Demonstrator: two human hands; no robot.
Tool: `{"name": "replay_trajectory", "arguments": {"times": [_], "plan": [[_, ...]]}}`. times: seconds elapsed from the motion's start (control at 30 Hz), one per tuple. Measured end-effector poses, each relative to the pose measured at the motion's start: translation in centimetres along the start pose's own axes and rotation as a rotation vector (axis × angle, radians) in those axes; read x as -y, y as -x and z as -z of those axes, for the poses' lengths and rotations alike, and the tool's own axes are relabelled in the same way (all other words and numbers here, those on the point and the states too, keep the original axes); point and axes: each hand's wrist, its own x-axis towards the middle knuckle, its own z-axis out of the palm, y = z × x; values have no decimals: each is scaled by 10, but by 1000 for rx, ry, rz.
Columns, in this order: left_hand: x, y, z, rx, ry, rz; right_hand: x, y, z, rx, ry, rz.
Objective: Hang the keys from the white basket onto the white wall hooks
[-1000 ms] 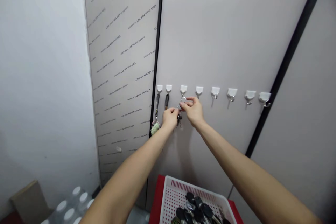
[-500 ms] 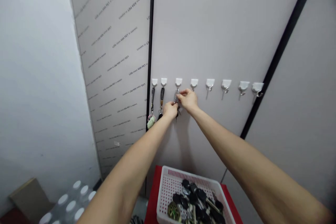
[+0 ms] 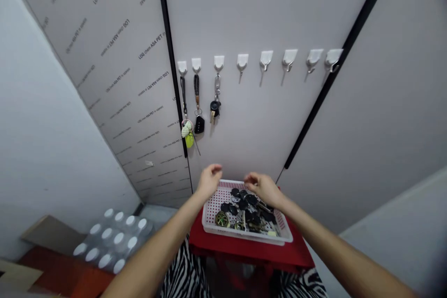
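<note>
My left hand (image 3: 209, 180) hovers at the back left corner of a white perforated basket (image 3: 209, 219), fingers apart and holding nothing. Over the basket's back right side is my right hand (image 3: 263, 188), its fingers loosely bent with nothing in them. Inside the basket lies a jumble of keys (image 3: 251, 212) with black heads, plus a round green-gold charm (image 3: 221, 219). On the wall above, a key bunch (image 3: 215, 108) hangs by a metal clip from the third hook (image 3: 219, 62). To its left hang a black car key (image 3: 199, 124) on a braided strap and a strap with a pale green charm (image 3: 187, 129).
More white hooks (image 3: 266, 58) run rightward along the wall panel, with no keys on them. The basket stands on a red stool (image 3: 244, 247) between zebra-striped legs (image 3: 186, 267). Capped bottles (image 3: 108, 237) and a cardboard piece (image 3: 52, 233) are on the floor at left.
Both hands have let go of the key bunch, which now hangs from the third hook, and have come down to the basket. The view has tilted downward.
</note>
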Motion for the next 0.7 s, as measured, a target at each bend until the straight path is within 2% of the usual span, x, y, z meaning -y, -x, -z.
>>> {"name": "replay_trajectory", "arguments": {"times": [0.1, 0.2, 0.37, 0.47, 0.6, 0.7], "plan": [[21, 25, -20, 137, -36, 38, -23, 20, -15, 71, 93, -53], [31, 39, -37, 264, -56, 52, -28, 27, -23, 111, 158, -42], [34, 46, -46, 316, -90, 72, -27, 29, -28, 88, 169, -34], [35, 46, -44, 313, -87, 75, -26, 29, -27, 35, 57, -64], [40, 45, -44, 300, -61, 66, -18, 28, -21, -61, -205, -106], [43, 45, -46, 297, 14, 53, -8, 27, -18, -71, -406, -164]]}}
